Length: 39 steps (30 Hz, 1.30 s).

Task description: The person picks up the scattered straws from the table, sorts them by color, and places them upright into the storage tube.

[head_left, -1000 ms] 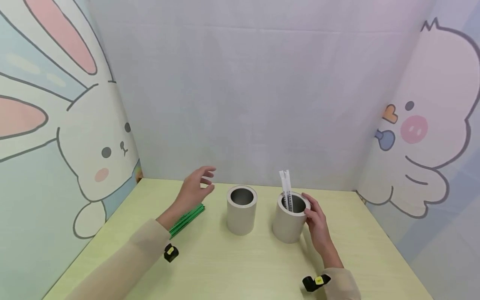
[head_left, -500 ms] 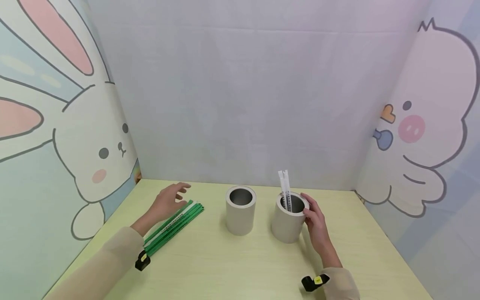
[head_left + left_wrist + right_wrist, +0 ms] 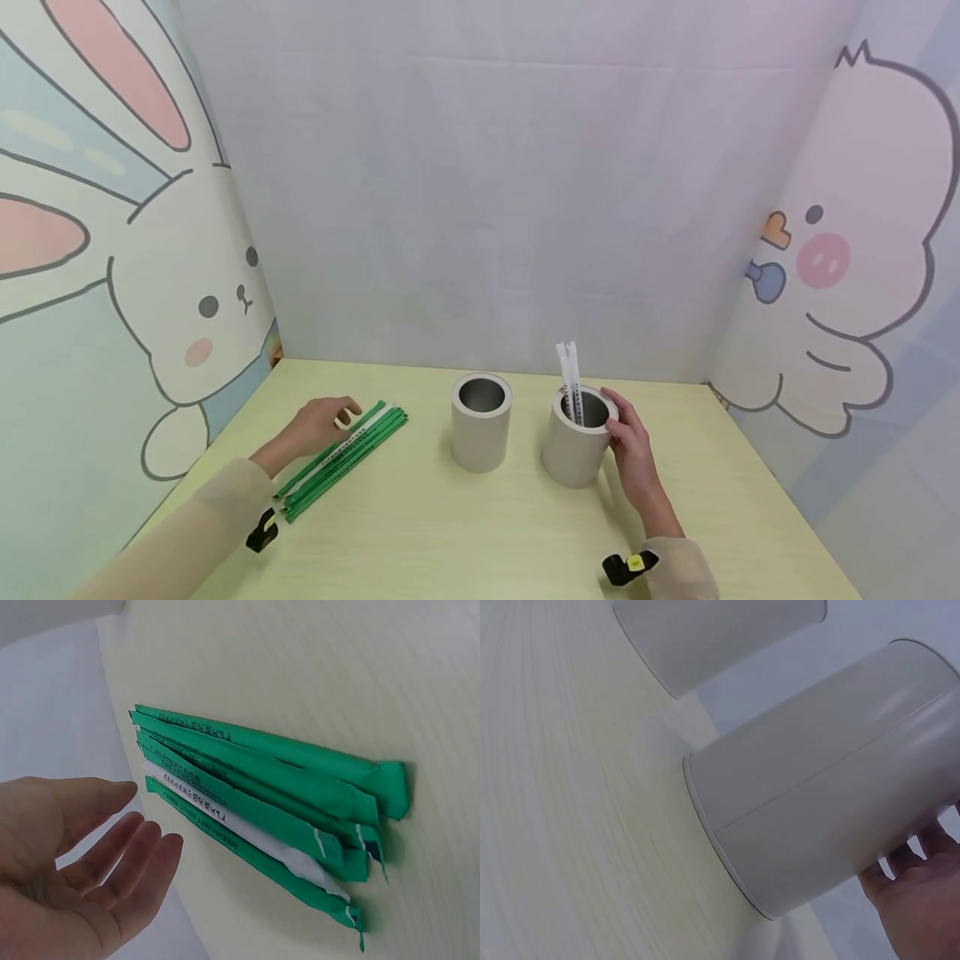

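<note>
My left hand (image 3: pixel 318 423) hovers at the far end of a bundle of several green wrapped straws (image 3: pixel 337 467), its fingers loosely bent and holding nothing. One white wrapped straw (image 3: pixel 247 831) lies among them, and the left wrist view shows the fingertips just short of the bundle's end. On the right, my right hand (image 3: pixel 636 454) grips the upper side of a pale grey cylindrical holder (image 3: pixel 572 462), thumb near the rim. Two white wrapped straws (image 3: pixel 570 371) stand upright inside that holder. In the right wrist view its base (image 3: pixel 727 859) sits on the table.
A second matching grey holder (image 3: pixel 480 442) stands between the bundle and the gripped one, dark inside. The pale yellow table (image 3: pixel 450 542) ends at a hanging grey-white cloth (image 3: pixel 487 208). Cartoon-printed side panels (image 3: pixel 180 350) flank it. Black wrist cameras (image 3: pixel 262 532) sit by both sleeves.
My left hand has moved left and down, from beside the middle holder to over the straws, uncovering most of the bundle. My right hand stays on its holder.
</note>
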Tool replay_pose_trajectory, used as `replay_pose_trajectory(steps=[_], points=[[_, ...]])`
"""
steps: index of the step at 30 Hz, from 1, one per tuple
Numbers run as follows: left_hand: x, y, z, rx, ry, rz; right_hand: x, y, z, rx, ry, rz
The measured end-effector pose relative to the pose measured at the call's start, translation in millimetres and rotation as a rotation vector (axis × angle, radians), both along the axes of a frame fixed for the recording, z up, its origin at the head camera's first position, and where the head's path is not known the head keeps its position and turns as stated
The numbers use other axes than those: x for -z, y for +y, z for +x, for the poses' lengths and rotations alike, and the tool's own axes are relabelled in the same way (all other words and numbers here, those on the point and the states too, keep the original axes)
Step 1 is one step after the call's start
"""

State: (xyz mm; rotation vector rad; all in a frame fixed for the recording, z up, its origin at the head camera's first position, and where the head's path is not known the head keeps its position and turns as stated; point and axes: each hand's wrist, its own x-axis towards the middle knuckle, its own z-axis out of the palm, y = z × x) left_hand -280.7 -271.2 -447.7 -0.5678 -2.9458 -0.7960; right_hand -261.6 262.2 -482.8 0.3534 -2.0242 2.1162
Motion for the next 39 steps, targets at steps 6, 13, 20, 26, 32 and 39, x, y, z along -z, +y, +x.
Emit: replay_pose_trajectory(steps=[6, 13, 20, 26, 32, 39], points=[[5.7, -0.4, 0.1, -0.025, -0.045, -0.025, -0.5, -0.4, 1.3, -0.006, 0.01, 0.011], [9.8, 2.3, -0.4, -0.056, -0.066, -0.055, -0.7, -0.6, 2.0, -0.015, 0.021, 0.015], [18.6, 3.9, -2.7, -0.058, -0.028, -0.078, 0.8, -0.4, 0.9, -0.014, 0.025, 0.011], [20.7, 7.1, -2.7, -0.049, -0.021, -0.074, 0.6, -0.5, 0.6, -0.014, 0.024, 0.009], [19.4, 11.5, -0.8, -0.066, -0.027, -0.085, -0.4, -1.1, 1.3, -0.013, 0.021, 0.011], [16.0, 15.8, 0.7, -0.078, 0.003, -0.111, -0.7, -2.0, 2.1, -0.01, 0.02, 0.007]])
